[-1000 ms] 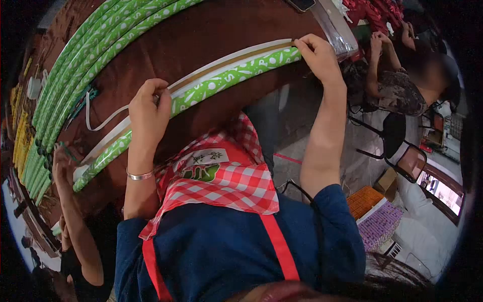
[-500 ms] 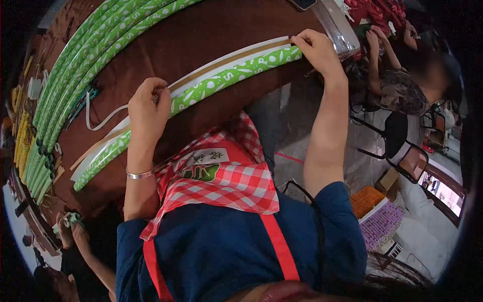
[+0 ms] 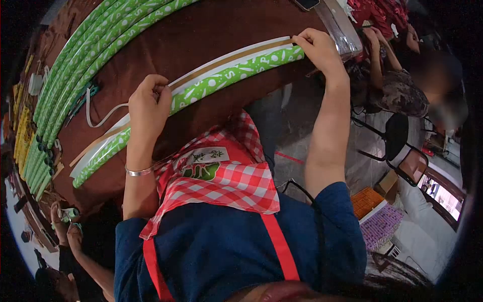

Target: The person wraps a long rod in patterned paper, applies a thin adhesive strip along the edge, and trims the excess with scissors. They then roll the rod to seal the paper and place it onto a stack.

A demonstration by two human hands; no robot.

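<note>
Where the green printed roll (image 3: 234, 75) lay across the worktop (image 3: 251, 25) in front of me, it slanted from eight o'clock up to two o'clock, with a brown strip (image 3: 221, 61) along its white upper edge. At the two o'clock end, my right hand (image 3: 318, 53) had thumb and forefinger closed together on the end of that strip, the other fingers curled. Toward eight o'clock, my left hand (image 3: 149, 105) crossed over the roll, half closed, thumb close to the fingertips; I could not tell whether it pinched the strip or only pressed it down. Beyond that hand, the strip's tail angled away from the roll's edge.

At nine o'clock from my left hand a narrow white band (image 3: 96, 127) curved over the brown cover, just beside some teal-handled tools (image 3: 83, 103). A bundle of similar green rolls (image 3: 108, 55) bent along ten o'clock. At one o'clock, past my right hand, were a clear plastic pack (image 3: 342, 32) and a phone (image 3: 305, 4). A co-worker's hands (image 3: 68, 226) held something pale green at eight o'clock, well apart from mine.
</note>
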